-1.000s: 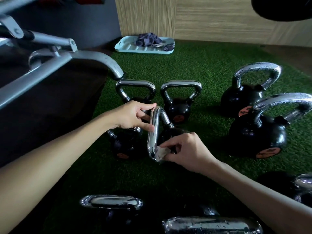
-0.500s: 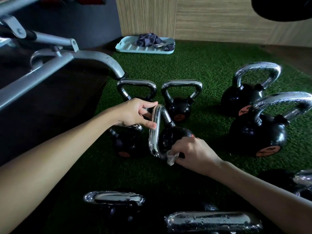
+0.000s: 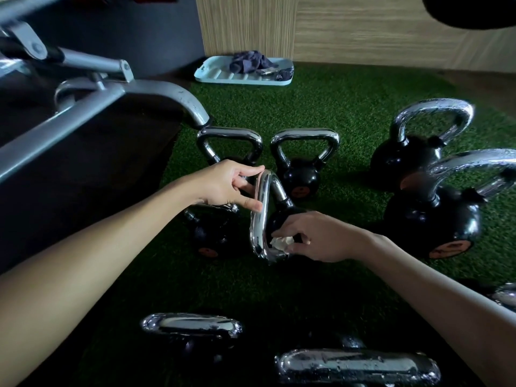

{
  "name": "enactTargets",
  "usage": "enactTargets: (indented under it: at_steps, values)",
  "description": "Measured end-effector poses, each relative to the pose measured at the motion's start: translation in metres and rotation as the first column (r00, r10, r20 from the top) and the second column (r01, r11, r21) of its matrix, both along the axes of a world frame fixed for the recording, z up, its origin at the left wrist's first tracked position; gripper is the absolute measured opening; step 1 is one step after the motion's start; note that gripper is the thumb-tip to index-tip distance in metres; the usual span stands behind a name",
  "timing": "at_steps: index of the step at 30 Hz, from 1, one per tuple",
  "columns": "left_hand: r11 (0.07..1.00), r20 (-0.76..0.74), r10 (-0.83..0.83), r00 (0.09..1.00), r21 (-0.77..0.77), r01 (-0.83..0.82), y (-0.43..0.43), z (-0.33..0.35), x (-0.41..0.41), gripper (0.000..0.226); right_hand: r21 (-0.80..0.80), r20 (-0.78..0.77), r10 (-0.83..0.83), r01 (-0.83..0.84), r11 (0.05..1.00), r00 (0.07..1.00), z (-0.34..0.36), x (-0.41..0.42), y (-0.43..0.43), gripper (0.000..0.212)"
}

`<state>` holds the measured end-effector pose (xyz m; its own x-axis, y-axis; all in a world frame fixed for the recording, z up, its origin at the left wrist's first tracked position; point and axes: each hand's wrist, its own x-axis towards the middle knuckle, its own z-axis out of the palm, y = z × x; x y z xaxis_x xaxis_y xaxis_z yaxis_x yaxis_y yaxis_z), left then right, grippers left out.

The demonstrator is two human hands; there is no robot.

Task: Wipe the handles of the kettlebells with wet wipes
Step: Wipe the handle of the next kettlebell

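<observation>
A small black kettlebell is tipped toward me on the green turf, its chrome handle facing up. My left hand pinches the upper part of that handle between thumb and fingers. My right hand holds a crumpled white wet wipe against the inside of the handle's lower bend. Several other kettlebells with chrome handles stand around it: one behind, one under my left hand, two large ones at the right.
A grey metal bench frame reaches in from the left over a dark mat. A light blue tray with a dark cloth lies by the back wall. Two wet chrome handles sit near the bottom edge.
My right hand has shifted the wipe from the outer lower bend of the handle round to its inner side. My left hand keeps its hold on the handle's top.
</observation>
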<state>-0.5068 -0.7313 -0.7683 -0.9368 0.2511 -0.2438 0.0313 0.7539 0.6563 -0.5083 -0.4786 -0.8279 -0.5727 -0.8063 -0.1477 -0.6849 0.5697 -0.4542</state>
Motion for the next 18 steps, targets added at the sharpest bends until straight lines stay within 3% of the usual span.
enactTargets:
  at_steps: [4, 9, 14, 18]
  values:
    - [1.0, -0.001, 0.007, 1.0, 0.0, -0.007, -0.003, -0.003, -0.003, 0.105, -0.066, 0.052, -0.053, 0.057, 0.996, 0.997, -0.001, -0.004, -0.007, 0.03]
    - [1.0, 0.023, -0.003, 1.0, 0.01, 0.003, -0.007, -0.005, -0.002, 0.108, -0.18, 0.328, -0.072, 0.137, 0.974, 0.942, 0.004, 0.0, -0.011, 0.032]
    - [1.0, -0.001, 0.015, 1.0, 0.016, -0.015, -0.007, -0.006, -0.001, 0.105, -0.152, 0.35, -0.149, 0.212, 0.965, 0.925, -0.001, 0.0, -0.02, 0.023]
    - [0.999, 0.013, 0.021, 1.0, 0.028, -0.022, -0.005, -0.005, -0.002, 0.106, -0.273, 0.532, -0.112, 0.296, 0.915, 0.839, -0.006, 0.005, -0.024, 0.016]
